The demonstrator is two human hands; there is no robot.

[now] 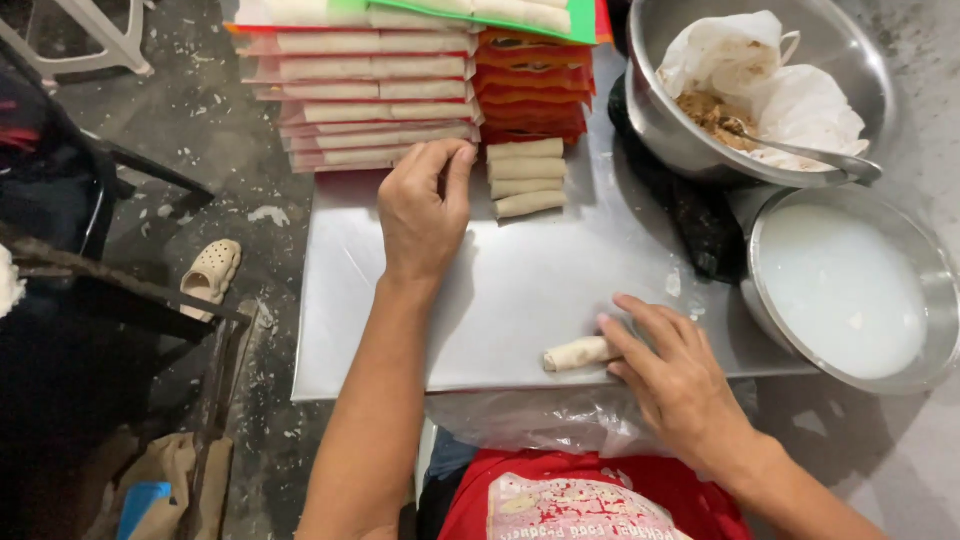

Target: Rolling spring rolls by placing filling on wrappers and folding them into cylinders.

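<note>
Spring roll (577, 353), freshly wrapped, is lying near the front edge of the steel tray (480, 320), and the right hand (672, 372) is touching its end with loosely spread fingers, not clenching it. For a neat result, I think the fingers should be pressing lightly and evenly, so the thin pale wrapper is not tearing. The left hand (423, 210) is resting farther back with fingers curled, next to a small pile of finished rolls (526, 176); I cannot tell if it is grasping anything. Behind it, flat packs of rolls in red-edged plastic (370, 85) are standing in stacks. On the right, a metal bowl (850, 50) is holding brown crumbly filling on a white bag, and a second bowl (940, 290) is holding smooth milky liquid.
</note>
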